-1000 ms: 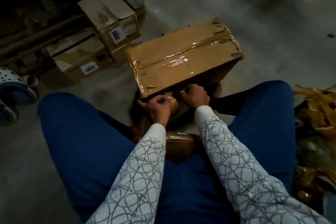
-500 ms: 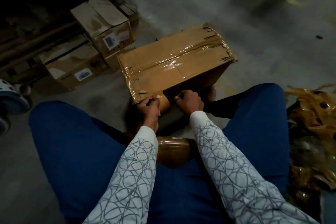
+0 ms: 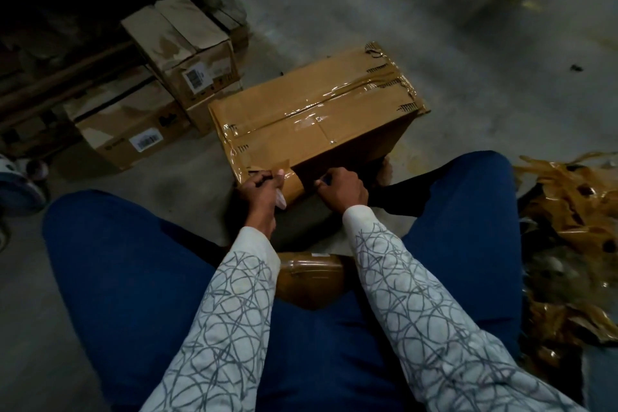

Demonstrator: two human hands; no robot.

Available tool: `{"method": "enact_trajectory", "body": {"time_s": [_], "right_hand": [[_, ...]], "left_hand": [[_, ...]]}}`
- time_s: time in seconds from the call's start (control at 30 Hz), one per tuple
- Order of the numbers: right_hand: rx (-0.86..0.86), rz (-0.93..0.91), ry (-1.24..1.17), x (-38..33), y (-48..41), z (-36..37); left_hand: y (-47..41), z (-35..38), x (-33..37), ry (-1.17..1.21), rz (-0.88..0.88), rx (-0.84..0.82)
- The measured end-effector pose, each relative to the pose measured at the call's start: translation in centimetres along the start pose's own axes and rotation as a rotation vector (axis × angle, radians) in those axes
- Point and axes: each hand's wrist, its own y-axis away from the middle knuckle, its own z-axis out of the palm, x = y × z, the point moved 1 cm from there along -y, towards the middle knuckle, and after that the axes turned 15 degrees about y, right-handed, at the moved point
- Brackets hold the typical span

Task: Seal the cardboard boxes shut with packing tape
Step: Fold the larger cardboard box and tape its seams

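Brown cardboard box [image 3: 311, 130] is seen from above, set on a grey concrete floor [image 3: 468, 43] between the spread knees of a seated person in blue trousers [image 3: 133, 278]. It is kept close, probably so that both hands reach its near edge without leaning. Glossy tape is already laid along the top seam and folded over the corners.

At the near left corner, the left hand [image 3: 262, 186] is held with its fingers [image 3: 257, 177] curled and clamped on a tape strip [image 3: 291, 184], which is drawn down over the edge onto the box's near side, seemingly to lock that corner.

The right hand [image 3: 341, 187] is pressed against the shadowed near side, just beside the strip; its fingers are curled tight, but what they hold cannot be told.

A roll of brown packing tape [image 3: 311, 278] is parked in the lap between the patterned sleeves, within easy reach for the next strip.

Two labelled cartons [image 3: 187, 53] are stacked at the left, well apart from the hands. A heap of crumpled tape [image 3: 568, 211] is left on the floor at the right.
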Motion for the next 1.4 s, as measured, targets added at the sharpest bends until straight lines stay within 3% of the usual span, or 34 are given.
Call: {"method": "enact_trajectory", "body": {"time_s": [0.33,0.47,0.63,0.77,1.07,1.3,1.4], "right_hand": [[0.005,0.008,-0.031,0.2,0.0,-0.4],[-0.003,0.030,-0.062,0.1,-0.1,-0.4],[-0.014,0.114,-0.427,-0.8,-0.8,0.3],[0.076,0.203,-0.687,-1.5,-0.3,0.8],[0.302,0.226,-0.642,-2.3,0.5,0.8],[0.364,0.195,-0.565,-2.2,0.2,0.7],[0.399,0.195,-0.587,-1.9,0.3,0.6]], "left_hand": [[0.9,0.0,-1.2,-0.096,0.002,0.105],[1.0,0.2,-1.1,-0.099,-0.088,0.022],[0.9,0.6,-1.1,-0.023,-0.173,-0.107],[1.6,1.0,-1.2,0.076,-0.241,-0.188],[1.9,0.9,-1.6,0.156,-0.148,-0.193],[2.3,1.3,-1.8,0.263,-0.193,-0.222],[2.2,1.2,-1.9,0.186,-0.191,-0.244]]}}
